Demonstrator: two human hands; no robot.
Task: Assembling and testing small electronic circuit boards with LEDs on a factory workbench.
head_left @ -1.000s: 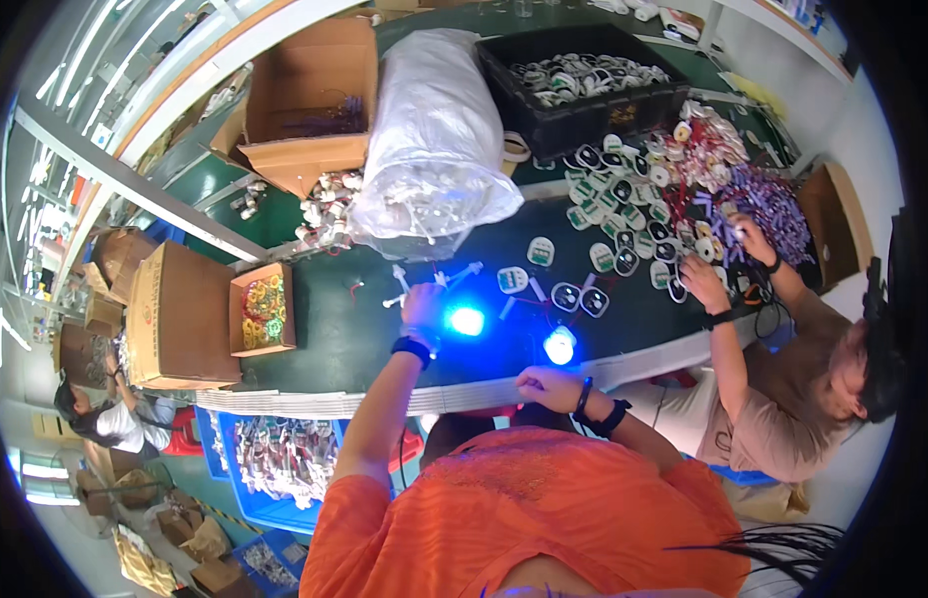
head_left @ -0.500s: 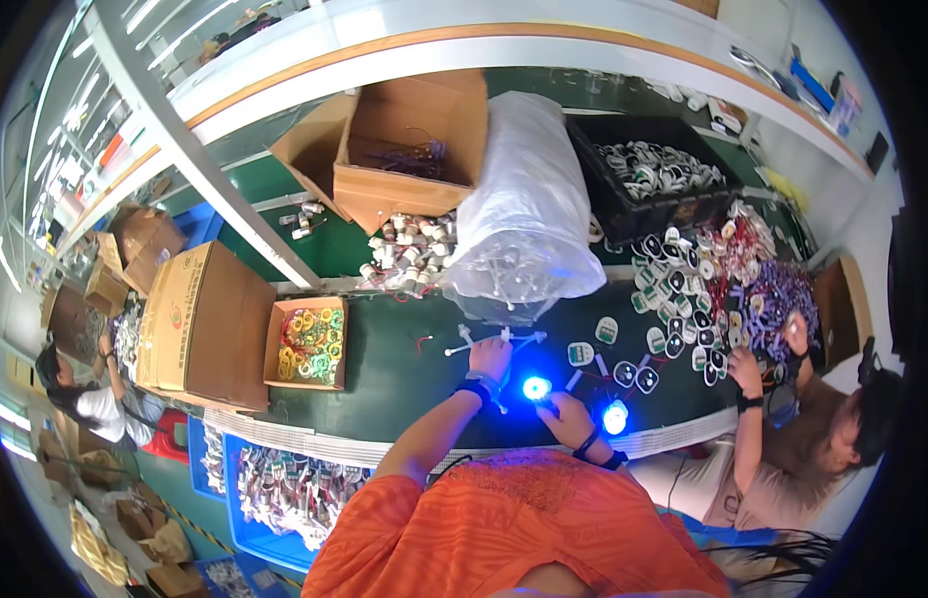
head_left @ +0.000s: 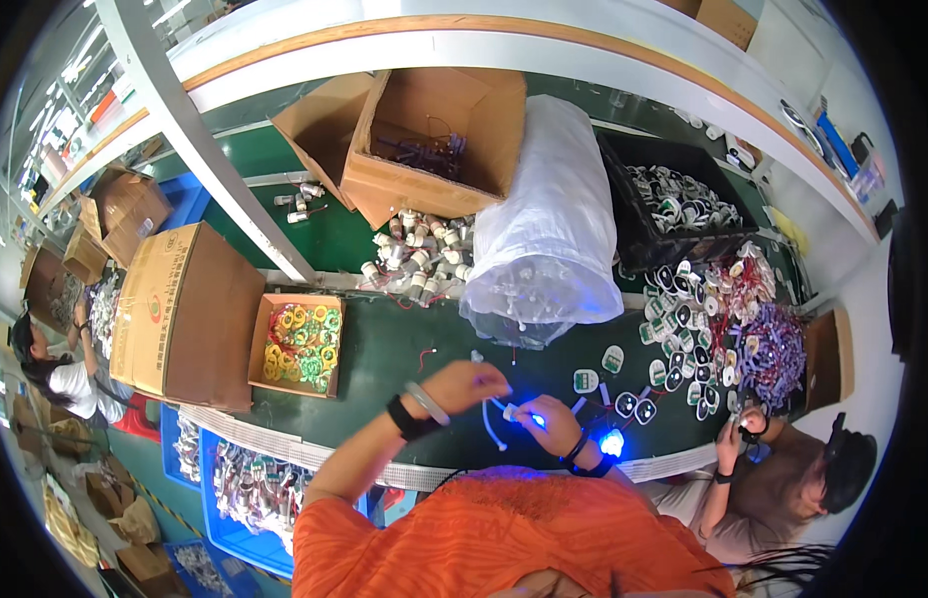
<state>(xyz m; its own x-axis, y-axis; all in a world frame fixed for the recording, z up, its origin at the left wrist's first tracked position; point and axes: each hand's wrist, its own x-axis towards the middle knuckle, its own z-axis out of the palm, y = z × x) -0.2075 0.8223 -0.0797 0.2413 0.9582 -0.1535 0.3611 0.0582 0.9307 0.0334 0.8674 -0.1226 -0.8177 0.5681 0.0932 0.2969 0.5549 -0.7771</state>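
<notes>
Both hands meet at lower centre: left hand (head_left: 471, 384) and right hand (head_left: 551, 423) each pinch shut on 1 small white part (head_left: 511, 411) with a thin lead, glowing blue; looks mid-job, plenty left judging by the white bag (head_left: 549, 229) above; finished pieces (head_left: 683, 319) crowd the right, nothing's blocking.

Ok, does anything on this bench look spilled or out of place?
Yes. A heap of small white cylindrical parts lies loose on the green table below the open cardboard box, not in any container. A few more lie scattered to the left of the box. Nothing looks damaged.
</notes>
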